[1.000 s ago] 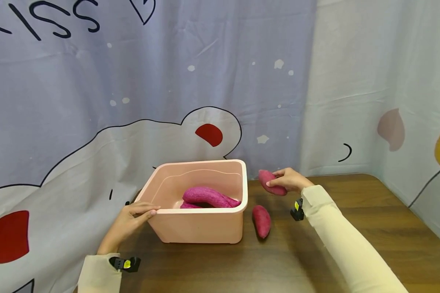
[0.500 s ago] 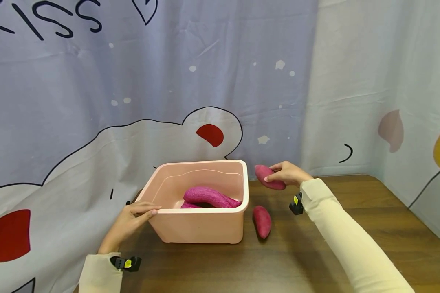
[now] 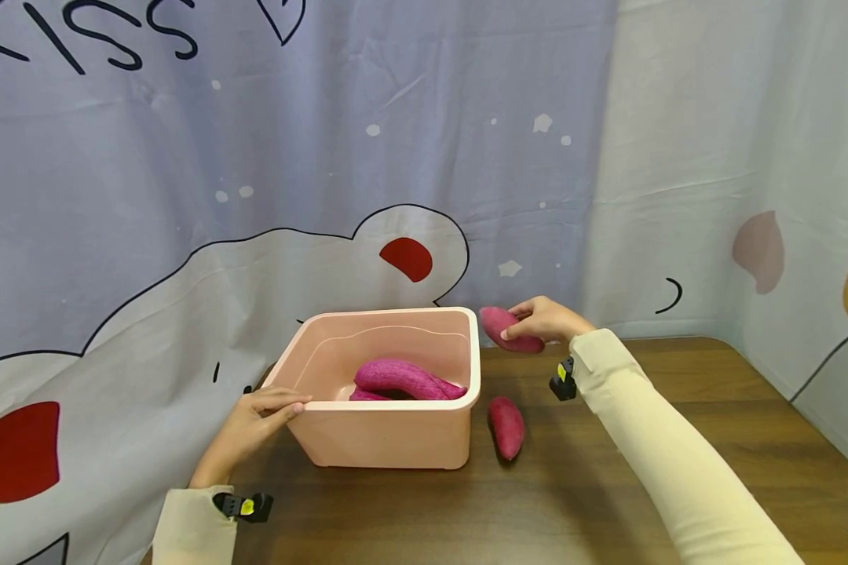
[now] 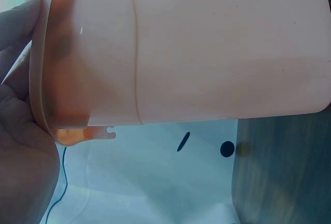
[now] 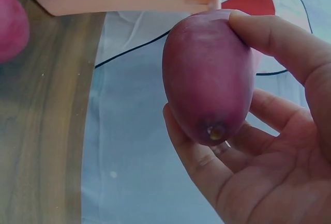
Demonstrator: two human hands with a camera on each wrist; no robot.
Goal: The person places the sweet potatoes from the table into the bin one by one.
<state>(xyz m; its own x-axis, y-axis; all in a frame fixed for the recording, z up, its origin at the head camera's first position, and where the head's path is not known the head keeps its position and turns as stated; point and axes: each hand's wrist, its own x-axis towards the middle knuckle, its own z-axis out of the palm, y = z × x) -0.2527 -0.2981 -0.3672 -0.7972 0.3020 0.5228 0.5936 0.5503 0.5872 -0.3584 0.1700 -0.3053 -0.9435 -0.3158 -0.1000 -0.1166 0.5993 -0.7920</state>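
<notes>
Clock read from the person's seat, 12 pointing away.

Item: pink tub, upright on the wooden bench. Contents: at least two curved magenta vegetables, partly masked by the front wall.

Item: left hand, at the tub's 8 o'clock corner, gripping the rim, fingers over the edge. A light steadying hold seemed enough.

Item: right hand, pinching a sweet potato between thumb and fingers, a secure-looking hold.

Location of that piece: off the bench, at 2 o'clock from the tub's middle, forward tip just beside the rim; contact could not be told.

Item: second sweet potato, lying on the bench at 4 o'clock, near the tub, untouched.

Handling note: the step looked like bringing the held piece over the rim. Done well, it called for lifting the leading tip clear of the 2 o'clock corner, carrying it towards 9 o'clock, where more room showed inside, and lowering it rather than dropping it, lest the skin bruise.
</notes>
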